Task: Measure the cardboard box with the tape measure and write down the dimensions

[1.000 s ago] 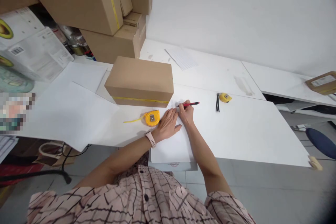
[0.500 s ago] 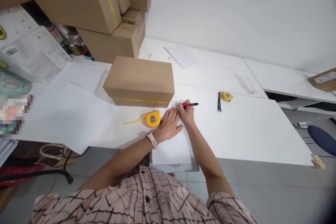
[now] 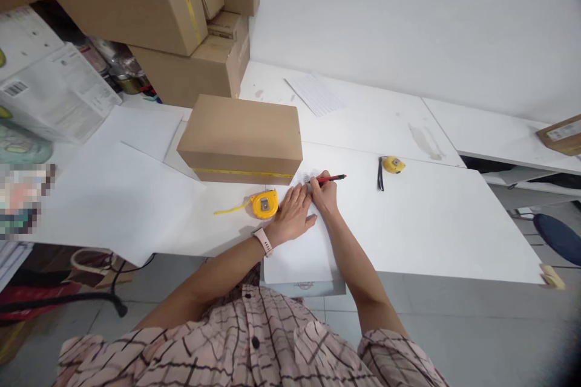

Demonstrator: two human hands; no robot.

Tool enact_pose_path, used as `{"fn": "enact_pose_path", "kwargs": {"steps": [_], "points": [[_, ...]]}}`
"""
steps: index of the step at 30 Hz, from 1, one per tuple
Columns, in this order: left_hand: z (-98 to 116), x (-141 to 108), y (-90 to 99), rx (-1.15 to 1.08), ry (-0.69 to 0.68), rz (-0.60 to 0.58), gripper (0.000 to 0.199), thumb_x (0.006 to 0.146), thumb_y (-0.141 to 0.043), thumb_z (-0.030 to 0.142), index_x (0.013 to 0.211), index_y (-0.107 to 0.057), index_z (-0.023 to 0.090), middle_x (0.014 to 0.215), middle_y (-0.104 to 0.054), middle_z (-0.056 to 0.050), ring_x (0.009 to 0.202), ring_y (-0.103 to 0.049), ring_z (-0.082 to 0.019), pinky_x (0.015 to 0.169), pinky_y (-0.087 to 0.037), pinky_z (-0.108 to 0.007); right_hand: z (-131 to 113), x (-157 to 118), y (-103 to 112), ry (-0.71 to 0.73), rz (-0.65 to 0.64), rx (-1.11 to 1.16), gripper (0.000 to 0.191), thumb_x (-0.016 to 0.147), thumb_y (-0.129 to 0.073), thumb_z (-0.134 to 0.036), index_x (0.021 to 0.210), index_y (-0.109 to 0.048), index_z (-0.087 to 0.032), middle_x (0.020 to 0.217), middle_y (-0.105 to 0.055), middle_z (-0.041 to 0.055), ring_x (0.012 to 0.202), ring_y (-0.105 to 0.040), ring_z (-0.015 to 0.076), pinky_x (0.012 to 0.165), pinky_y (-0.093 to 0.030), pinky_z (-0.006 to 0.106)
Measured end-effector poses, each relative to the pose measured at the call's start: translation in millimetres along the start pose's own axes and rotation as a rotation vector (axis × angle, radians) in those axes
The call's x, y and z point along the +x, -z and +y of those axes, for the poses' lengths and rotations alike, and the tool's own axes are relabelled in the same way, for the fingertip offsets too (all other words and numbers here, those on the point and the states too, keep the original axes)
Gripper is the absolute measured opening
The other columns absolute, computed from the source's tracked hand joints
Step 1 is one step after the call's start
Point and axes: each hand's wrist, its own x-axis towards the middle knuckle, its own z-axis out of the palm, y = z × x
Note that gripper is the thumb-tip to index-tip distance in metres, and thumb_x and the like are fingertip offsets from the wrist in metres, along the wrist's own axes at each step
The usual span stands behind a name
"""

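Pinched in the grip of the right hand (image 3: 325, 196), at two o'clock from the left hand (image 3: 294, 211) lying flat and unclamped on a white paper sheet (image 3: 299, 263), the slim red-and-black pen (image 3: 336, 178) should handle light, stiff and smooth, best held near its tip.

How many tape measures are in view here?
2: one tape measure beside the left hand, the other right of the right hand. Any behind the boxes would be hidden.

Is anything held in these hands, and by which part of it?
The right hand holds the red pen near its writing end. The left hand holds nothing; it lies flat on the paper.
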Motion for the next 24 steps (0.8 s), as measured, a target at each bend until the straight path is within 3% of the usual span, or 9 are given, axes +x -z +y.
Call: {"fn": "enact_pose_path", "kwargs": {"steps": [12, 24], "points": [[-3.1, 0.1, -8.5, 0.023, -0.014, 0.047, 0.070, 0.099, -0.046, 0.047, 0.152, -0.033, 0.003, 0.165, -0.027, -0.024, 0.157, -0.014, -0.035, 0.128, -0.012, -0.050, -2.4, -0.3, 0.9, 0.005, 0.003, 0.025, 0.023, 0.084, -0.058, -0.033, 0.069, -0.043, -0.023, 0.066, -0.045, -0.0055, 0.062, -0.045, 0.0123, 0.060, -0.036, 0.027], [-1.1, -0.6, -2.6, 0.035, -0.010, 0.032, 0.067, 0.100, -0.046, 0.046, 0.151, -0.036, 0.003, 0.164, -0.028, -0.024, 0.157, -0.015, -0.034, 0.128, -0.012, -0.049, -3.4, -0.4, 1.8, -0.007, 0.030, 0.034, 0.021, 0.084, -0.057, -0.033, 0.071, -0.042, -0.024, 0.061, -0.043, -0.0071, 0.058, -0.042, 0.0115, 0.056, -0.034, 0.026]]}}
